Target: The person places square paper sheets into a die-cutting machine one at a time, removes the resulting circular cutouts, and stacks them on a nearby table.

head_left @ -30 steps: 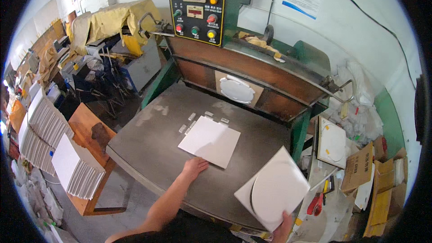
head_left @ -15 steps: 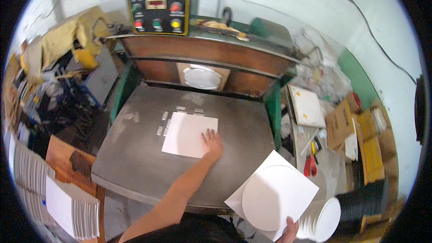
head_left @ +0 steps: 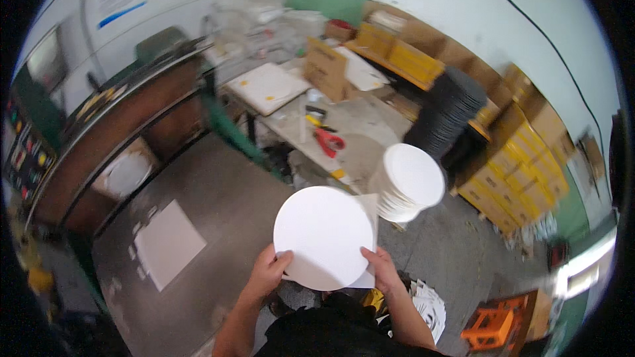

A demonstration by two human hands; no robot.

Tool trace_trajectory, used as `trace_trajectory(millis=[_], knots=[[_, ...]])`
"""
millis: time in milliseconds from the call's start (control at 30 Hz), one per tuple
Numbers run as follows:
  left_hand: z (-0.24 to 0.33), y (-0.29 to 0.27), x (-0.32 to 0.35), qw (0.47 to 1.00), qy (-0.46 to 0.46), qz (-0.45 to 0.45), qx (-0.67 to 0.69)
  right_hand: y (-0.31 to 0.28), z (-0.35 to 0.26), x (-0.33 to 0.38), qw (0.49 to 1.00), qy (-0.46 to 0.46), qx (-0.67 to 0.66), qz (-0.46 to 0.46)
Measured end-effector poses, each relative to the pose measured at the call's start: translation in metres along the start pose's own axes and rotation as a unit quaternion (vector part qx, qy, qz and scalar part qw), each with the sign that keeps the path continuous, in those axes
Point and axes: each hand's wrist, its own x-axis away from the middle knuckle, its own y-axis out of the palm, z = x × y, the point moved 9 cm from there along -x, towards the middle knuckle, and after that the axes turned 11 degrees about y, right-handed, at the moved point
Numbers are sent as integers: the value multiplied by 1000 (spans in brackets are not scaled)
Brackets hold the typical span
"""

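Note:
A round white disc point(head_left: 324, 235) is held up in front of my body, between both hands. My left hand point(head_left: 268, 271) is closed on its left edge, thumb lying on the face. Behind the disc, a white square sheet point(head_left: 371, 217) sticks out on the right. My right hand point(head_left: 383, 272) grips there, its thumb at the disc's right edge; the fingers underneath are hidden. Just beyond stands a tall, uneven stack of white discs point(head_left: 415, 175). Another white square sheet point(head_left: 170, 244) lies flat on the machine's grey bed point(head_left: 231, 205), against small stop blocks.
The press with its raised brown plate point(head_left: 126, 139) is at the left. A worktable point(head_left: 370, 122) carries red-handled scissors point(head_left: 329, 141), a cardboard box point(head_left: 325, 69) and a stack of black round pieces point(head_left: 446, 109). Yellow cartons point(head_left: 512, 178) stand at the right, an orange crate point(head_left: 488, 328) below.
My view has swung right. My left hand has left the sheet on the bed and taken the disc's left edge. The disc and square sheet have come up before me.

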Motion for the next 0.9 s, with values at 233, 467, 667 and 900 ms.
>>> trace_trajectory(millis=[233,467,667,900], knots=[[-29,69,-90,979,-17,22,201,-236,6,43,976,-26,-83,199],[-65,236,-245,957,-46,-57,281,-412,-36,148,826,-146,163,519],[-134,299,-305,961,-116,-51,247,-507,64,167,600,70,348,717],[-147,302,-307,948,-185,-2,260,-625,410,51,671,437,405,440]])
